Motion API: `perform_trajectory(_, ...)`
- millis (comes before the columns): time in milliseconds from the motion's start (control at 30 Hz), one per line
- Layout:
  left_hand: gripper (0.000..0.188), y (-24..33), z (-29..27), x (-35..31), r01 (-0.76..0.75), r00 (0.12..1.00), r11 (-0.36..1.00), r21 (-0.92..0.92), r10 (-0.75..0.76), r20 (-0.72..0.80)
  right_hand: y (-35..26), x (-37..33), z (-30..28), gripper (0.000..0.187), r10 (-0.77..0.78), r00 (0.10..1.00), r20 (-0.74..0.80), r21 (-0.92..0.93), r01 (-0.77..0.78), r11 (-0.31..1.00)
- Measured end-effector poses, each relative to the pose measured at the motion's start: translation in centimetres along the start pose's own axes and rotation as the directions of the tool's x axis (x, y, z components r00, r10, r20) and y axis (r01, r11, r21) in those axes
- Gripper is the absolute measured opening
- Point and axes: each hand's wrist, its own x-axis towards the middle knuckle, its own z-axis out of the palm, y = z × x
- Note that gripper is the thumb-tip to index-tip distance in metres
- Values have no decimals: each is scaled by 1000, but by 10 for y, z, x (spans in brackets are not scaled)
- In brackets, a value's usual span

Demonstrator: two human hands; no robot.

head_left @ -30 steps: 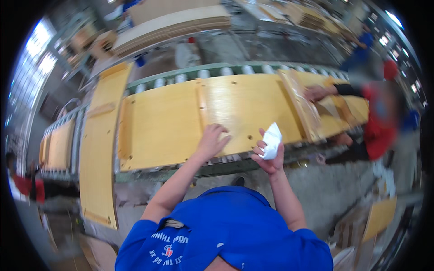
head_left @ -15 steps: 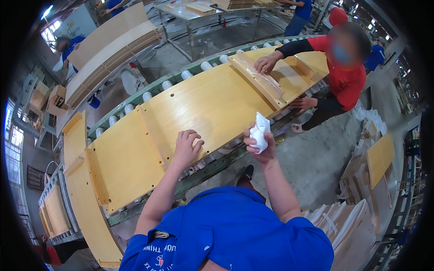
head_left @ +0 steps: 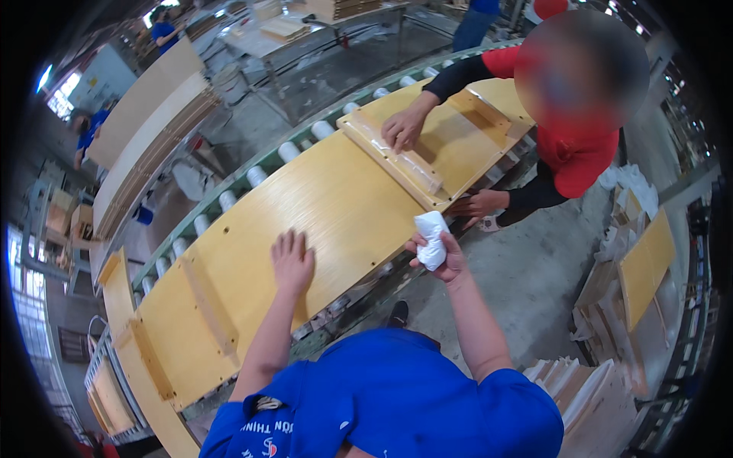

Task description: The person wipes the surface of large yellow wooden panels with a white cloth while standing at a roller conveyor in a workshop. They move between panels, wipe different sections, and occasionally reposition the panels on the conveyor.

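A long yellow-varnished wooden panel with cross battens lies in front of me. My left hand rests palm down on it, fingers stretched out. Just off the panel's near edge, my right hand grips a soft white crumpled bundle; whether it is cloth or a packet I cannot tell. At the far right end, a co-worker's hand touches a batten covered with clear film. Their other hand is at the edge of the adjoining panel.
A roller conveyor carries the panels. The co-worker in red stands close on my right. Stacked boards stand at the far left, with a metal table behind. More wooden parts are piled at the lower right.
My left hand has gone from curled fingers to lying flat on the panel. The panel sits further left and lower in view. The co-worker leans closer, hand still on the film-covered batten.
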Motion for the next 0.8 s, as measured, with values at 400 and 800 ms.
perform_trajectory(400,48,-85,-36,-46,309,951,945,110,-307,-33,-45,8,-19,83,125,987,100,7,-127,992)
perform_trajectory(800,58,-20,17,7,193,973,967,168,-211,95,-60,53,-43,56,45,998,-38,19,-45,999)
